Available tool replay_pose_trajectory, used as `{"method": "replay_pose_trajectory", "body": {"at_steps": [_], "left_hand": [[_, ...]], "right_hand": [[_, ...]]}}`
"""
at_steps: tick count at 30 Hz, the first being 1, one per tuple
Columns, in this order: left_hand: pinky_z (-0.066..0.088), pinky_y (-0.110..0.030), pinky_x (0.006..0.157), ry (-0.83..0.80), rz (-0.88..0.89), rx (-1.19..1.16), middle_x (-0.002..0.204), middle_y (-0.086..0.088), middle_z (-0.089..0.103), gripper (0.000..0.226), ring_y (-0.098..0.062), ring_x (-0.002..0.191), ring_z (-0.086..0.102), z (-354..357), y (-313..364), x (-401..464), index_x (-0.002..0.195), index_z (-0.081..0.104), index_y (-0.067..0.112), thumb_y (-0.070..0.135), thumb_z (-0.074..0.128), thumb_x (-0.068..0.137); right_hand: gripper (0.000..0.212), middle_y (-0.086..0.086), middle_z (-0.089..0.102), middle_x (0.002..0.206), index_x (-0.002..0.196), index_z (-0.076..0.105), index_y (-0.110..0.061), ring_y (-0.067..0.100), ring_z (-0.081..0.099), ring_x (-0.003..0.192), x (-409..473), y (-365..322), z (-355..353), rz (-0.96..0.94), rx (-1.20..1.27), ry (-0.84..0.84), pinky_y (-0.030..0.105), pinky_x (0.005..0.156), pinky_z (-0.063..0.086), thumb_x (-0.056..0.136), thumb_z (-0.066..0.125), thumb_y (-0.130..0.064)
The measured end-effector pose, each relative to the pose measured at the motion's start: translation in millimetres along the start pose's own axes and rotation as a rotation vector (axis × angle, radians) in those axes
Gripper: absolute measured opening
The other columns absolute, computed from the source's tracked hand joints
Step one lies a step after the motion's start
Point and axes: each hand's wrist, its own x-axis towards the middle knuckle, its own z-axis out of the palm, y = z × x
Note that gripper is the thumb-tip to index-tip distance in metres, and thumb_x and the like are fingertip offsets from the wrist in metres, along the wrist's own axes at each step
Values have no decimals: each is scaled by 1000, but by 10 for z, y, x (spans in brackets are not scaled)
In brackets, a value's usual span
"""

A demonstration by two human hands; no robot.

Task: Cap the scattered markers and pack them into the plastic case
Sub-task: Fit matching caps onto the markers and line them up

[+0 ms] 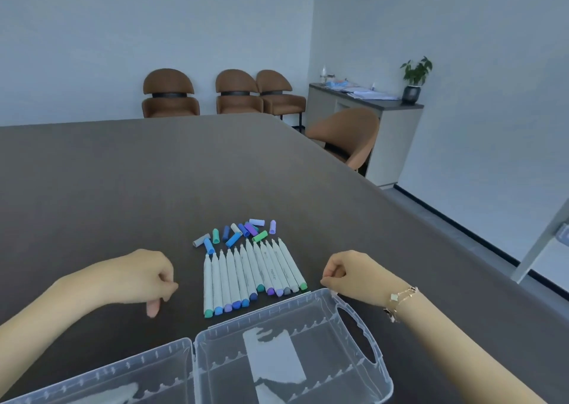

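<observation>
Resting on the worktop (123,172), left hand (144,276) and right hand (354,273) were loosely curled, holding nothing; matching each loose cap (238,231) by colour to its marker (246,276) would help before filling the open case (357,308).

Uncapped markers (251,276) in row; caps (238,230) scattered beyond; case (354,357) open.

Case (308,336) is clear, glossy plastic with a frosted label patch. Markers (249,274) and caps (237,231) look like smooth matt plastic, table (154,172) is dark matt, and the chairs (237,96) look like brown leather-ish upholstery.
</observation>
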Motion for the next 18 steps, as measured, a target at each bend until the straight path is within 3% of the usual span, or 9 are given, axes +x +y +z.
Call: {"method": "replay_pose_trajectory", "body": {"at_steps": [2, 5, 8, 12, 16, 18], "left_hand": [[36, -13, 57, 141, 63, -19, 61, 10, 69, 20, 3, 61, 59, -132, 32, 164, 80, 61, 26, 29, 47, 95], [41, -13, 64, 299, 238, -86, 85, 15, 65, 11, 2, 76, 60, -302, 124, 458, 90, 60, 30, 29, 50, 95], [39, -12, 66, 397, 410, -61, 96, 14, 58, 11, 2, 82, 55, -332, 293, 749, 99, 60, 30, 27, 52, 93], [44, -20, 74, 384, 517, -30, 96, 11, 56, 14, -4, 87, 53, -251, 610, 1023, 103, 62, 28, 31, 52, 93], [43, -18, 65, 347, 457, -104, 92, 8, 58, 18, -8, 83, 57, -247, 796, 1180, 103, 64, 18, 30, 55, 93], [49, -27, 73, 301, 414, -115, 88, 8, 57, 23, -15, 85, 62, -276, 847, 1241, 97, 68, 9, 29, 58, 90]], "right_hand": [[19, -7, 64, 86, 91, 66, -15, 7, 59, 77, 64, -81, 8, 21, -37, 7, 12, 64, 44, 91, 56, -31], [27, 4, 67, 95, 94, 65, -12, 11, 60, 77, 190, -266, 71, 63, -85, 45, 13, 62, 45, 94, 51, -34], [33, 13, 69, 97, 100, 66, -6, 17, 63, 77, 309, -386, 176, 95, -167, 79, 23, 72, 53, 94, 50, -33], [22, 5, 63, 89, 100, 61, -13, 12, 56, 74, 371, -422, 261, 125, -184, 108, 19, 67, 48, 96, 46, -28], [24, 7, 66, 91, 97, 59, -13, 12, 55, 71, 378, -441, 326, 148, -55, 123, 27, 71, 53, 94, 49, -34], [20, 5, 62, 83, 93, 57, -15, 11, 53, 67, 374, -453, 354, 159, -47, 99, 25, 66, 51, 93, 51, -34]]}}
